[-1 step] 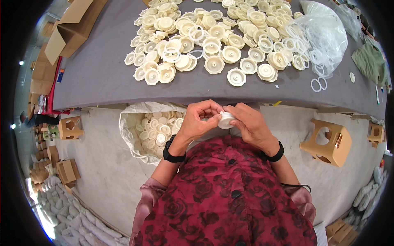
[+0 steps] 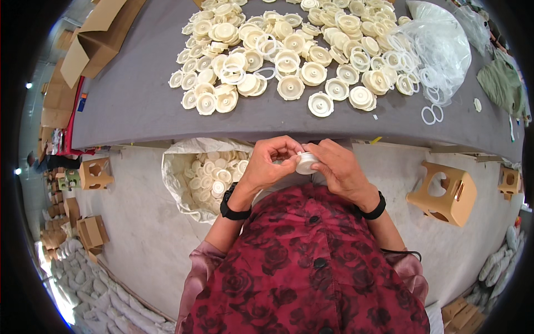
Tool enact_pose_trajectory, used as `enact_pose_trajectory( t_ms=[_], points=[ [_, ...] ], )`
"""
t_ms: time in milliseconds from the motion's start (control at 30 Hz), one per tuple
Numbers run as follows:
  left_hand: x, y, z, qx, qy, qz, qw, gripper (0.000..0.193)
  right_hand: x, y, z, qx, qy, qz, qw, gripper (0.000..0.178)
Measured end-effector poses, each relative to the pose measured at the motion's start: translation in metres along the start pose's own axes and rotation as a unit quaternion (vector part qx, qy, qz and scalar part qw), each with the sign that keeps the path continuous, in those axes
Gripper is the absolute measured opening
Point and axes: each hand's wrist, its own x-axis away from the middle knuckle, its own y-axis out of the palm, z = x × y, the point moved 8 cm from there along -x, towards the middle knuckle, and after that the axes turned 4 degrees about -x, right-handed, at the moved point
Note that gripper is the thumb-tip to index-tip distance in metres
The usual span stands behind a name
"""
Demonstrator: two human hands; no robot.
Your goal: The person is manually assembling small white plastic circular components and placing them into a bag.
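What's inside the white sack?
The white sack holds a heap of round, pale caps. Only the upper layer shows; anything deeper is covered. The left hand and wrist hide some of its right side.

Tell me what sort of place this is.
Probably a workshop: round plastic pieces are heaped on a table, an open sack holds similar ones, and cardboard boxes stand at left.

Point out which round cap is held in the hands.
The white cap gripped between the left hand and the right hand; the other caps lie on the grey table or in the open white sack.
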Motion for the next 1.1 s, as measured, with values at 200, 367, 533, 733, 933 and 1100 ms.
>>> enact_pose_trajectory(
  t_ms=[200, 367, 533, 733, 933, 1100],
  points=[
    [0.000, -0.001, 0.003, -0.026, -0.013, -0.023, 0.999, 0.013, -0.003, -0.010, 0.017, -0.140, 0.123, 0.008, 0.982, 0.039],
    [0.000, -0.001, 0.000, 0.062, 0.019, 0.020, 0.998, 0.012, 0.007, -0.004, 0.041, -0.331, 0.173, 0.044, 0.927, 0.028],
    [0.000, -0.007, 0.001, 0.042, 0.039, 0.036, 0.998, 0.014, 0.013, -0.005, 0.043, -0.275, 0.138, 0.051, 0.950, 0.029],
    [-0.001, -0.007, 0.016, -0.081, 0.089, 0.020, 0.993, 0.020, -0.002, -0.016, 0.018, -0.108, 0.044, 0.025, 0.993, 0.027],
    [-0.003, -0.005, 0.023, -0.119, 0.093, 0.029, 0.988, 0.017, -0.007, -0.016, 0.002, -0.024, 0.007, -0.009, 1.000, 0.030],
    [-0.002, 0.000, 0.033, -0.167, 0.133, 0.008, 0.977, 0.012, -0.006, -0.012, -0.002, 0.006, -0.019, -0.024, 1.000, 0.029]
  ],
)
